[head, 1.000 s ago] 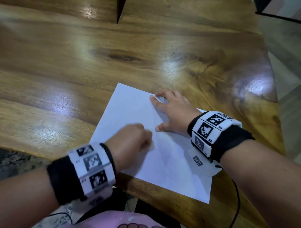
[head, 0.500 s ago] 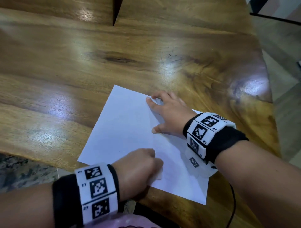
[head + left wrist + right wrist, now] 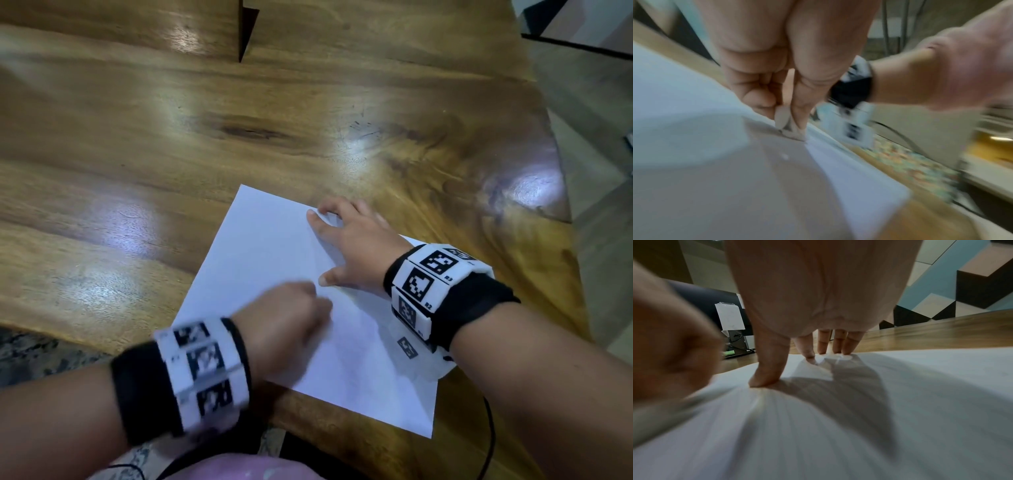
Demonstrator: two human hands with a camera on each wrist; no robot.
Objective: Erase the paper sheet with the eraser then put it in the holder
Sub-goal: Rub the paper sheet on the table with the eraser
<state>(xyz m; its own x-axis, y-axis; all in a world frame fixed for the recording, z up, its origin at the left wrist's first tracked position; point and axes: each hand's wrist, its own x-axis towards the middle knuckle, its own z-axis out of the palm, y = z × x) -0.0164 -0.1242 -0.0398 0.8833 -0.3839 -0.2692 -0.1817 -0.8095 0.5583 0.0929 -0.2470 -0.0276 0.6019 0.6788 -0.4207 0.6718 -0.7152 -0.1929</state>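
Note:
A white paper sheet lies at an angle near the front edge of the wooden table. My left hand is fisted over the sheet's middle, blurred by motion. In the left wrist view its thumb and fingers pinch a small white eraser, whose lower end touches the paper sheet. My right hand lies flat on the sheet's far right part, fingers spread. In the right wrist view its fingertips press the paper sheet down. No holder shows in any view.
A dark upright wedge stands at the table's far edge. The table's right edge curves away to a tiled floor. A black cable hangs off the front edge by my right forearm.
My left hand with the eraser slid toward me to the sheet's near edge, then back up toward the middle. My right hand stayed pressed on the sheet.

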